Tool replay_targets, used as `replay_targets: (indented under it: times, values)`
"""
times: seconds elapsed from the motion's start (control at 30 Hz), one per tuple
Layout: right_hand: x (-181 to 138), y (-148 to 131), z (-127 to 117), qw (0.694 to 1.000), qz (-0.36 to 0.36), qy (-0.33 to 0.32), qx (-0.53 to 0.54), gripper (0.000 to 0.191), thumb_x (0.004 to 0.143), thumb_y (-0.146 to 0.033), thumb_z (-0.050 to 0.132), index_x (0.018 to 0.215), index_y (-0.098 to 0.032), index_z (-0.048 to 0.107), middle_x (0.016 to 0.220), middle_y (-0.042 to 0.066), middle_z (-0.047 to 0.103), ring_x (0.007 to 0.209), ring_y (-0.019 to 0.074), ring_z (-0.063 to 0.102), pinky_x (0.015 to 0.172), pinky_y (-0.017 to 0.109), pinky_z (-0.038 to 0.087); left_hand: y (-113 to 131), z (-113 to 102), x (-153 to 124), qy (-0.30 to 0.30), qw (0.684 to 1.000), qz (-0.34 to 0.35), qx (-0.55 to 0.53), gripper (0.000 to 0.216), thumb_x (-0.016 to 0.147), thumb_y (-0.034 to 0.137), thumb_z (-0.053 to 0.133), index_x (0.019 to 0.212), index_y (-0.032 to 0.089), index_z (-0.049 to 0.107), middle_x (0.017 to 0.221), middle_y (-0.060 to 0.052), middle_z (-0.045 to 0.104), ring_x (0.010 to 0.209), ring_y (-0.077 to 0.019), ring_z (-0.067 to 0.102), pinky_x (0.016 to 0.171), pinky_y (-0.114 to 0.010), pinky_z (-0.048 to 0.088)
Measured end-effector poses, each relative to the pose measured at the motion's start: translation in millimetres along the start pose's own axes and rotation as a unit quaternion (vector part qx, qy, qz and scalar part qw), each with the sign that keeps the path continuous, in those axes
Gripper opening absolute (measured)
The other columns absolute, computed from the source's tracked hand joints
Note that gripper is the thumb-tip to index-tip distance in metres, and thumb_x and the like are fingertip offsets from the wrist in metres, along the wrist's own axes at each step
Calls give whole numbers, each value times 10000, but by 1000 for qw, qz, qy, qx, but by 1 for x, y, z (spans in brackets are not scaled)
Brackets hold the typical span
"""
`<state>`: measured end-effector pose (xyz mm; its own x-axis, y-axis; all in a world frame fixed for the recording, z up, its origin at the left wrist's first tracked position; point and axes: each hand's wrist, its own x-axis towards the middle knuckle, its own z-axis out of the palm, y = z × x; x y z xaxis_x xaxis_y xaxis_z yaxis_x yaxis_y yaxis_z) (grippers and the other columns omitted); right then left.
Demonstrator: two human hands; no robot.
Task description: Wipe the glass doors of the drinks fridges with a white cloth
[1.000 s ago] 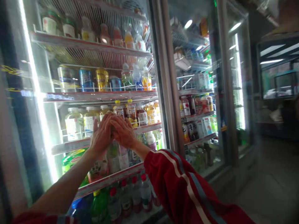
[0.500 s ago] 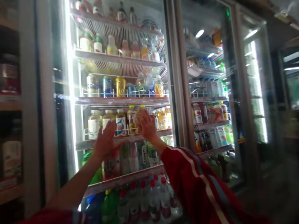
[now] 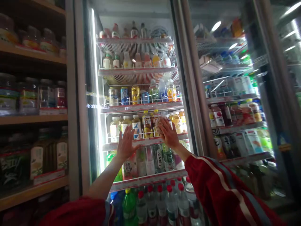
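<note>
My red sleeves are framing the bottom of the view, the right sleeve (image 3: 218,188) with its pale stripe and the left sleeve (image 3: 77,212) pushed up off the forearm. Both arms are reaching forward to the glass door (image 3: 138,94) of the drinks cooler. My left hand (image 3: 125,142) is lying flat with the fingers spread, its grip open and holding nothing. My right hand (image 3: 167,133) is doing the same a little higher and to the right, near the door's frame (image 3: 188,94). Both palms are looking pressed to the pane, though I cannot be sure they are touching it.

I am judging the door to be stiff, heavy, smooth and slippery under bare palms. It is also breakable, so the frame edge is looking like a surer place to hold than the open glass.

Just behind my hands, yellow-capped bottles (image 3: 147,124) are standing in a row on a wire shelf, and red-capped bottles (image 3: 162,204) are crowding the bottom. Above them, cans (image 3: 135,94) are lining the next shelf. Farther off, a second cooler (image 3: 235,110) is standing to the right, and wooden shelves (image 3: 33,119) of jars to the left.
</note>
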<state>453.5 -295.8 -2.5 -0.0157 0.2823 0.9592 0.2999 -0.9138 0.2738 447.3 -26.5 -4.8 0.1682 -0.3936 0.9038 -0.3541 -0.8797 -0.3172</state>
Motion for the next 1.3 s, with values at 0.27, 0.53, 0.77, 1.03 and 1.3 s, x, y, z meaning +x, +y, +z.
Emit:
replay_targets:
  times: [0.27, 0.53, 0.77, 1.03, 1.3]
  values:
    - [-18, 80, -21, 981, 172, 77, -42, 447, 898, -270, 373, 1309, -114, 449, 1426, 181, 395, 1354, 268, 311, 1018, 499, 342, 6, -6, 2, -21, 1000, -18, -11, 759, 775, 475, 590, 1399, 141, 316, 1496, -177, 265, 1393, -323, 207, 1107, -567, 159]
    - [-35, 53, -12, 963, 220, 143, -61, 469, 898, -269, 362, 1347, -137, 395, 1401, 197, 414, 1323, 288, 353, 972, 518, 382, 10, -7, 1, -19, 999, -41, -17, 774, 762, 405, 608, 1426, 204, 265, 1510, -146, 247, 1395, -308, 210, 1112, -560, 162]
    - [-40, 66, -19, 981, 181, 62, -36, 467, 885, -228, 373, 1345, -151, 397, 1441, 165, 370, 1350, 268, 306, 1027, 502, 337, 12, -9, 2, -41, 998, -47, -4, 780, 764, 393, 604, 1426, 151, 268, 1507, -166, 243, 1394, -325, 202, 1102, -578, 177]
    - [-36, 41, -11, 977, 207, 50, -31, 484, 891, -240, 356, 1365, -141, 377, 1470, 159, 325, 1385, 268, 225, 1052, 501, 288, 15, -12, 4, -70, 996, -61, 11, 786, 769, 398, 603, 1428, 144, 257, 1519, -160, 209, 1403, -315, 179, 1101, -575, 187]
    - [-30, 44, -19, 988, 147, 17, -29, 446, 896, -231, 361, 1332, -170, 432, 1464, 125, 358, 1377, 232, 264, 1076, 481, 238, 14, -10, 2, -50, 997, -55, 17, 776, 776, 391, 597, 1431, 161, 251, 1512, -155, 237, 1401, -304, 193, 1109, -554, 189]
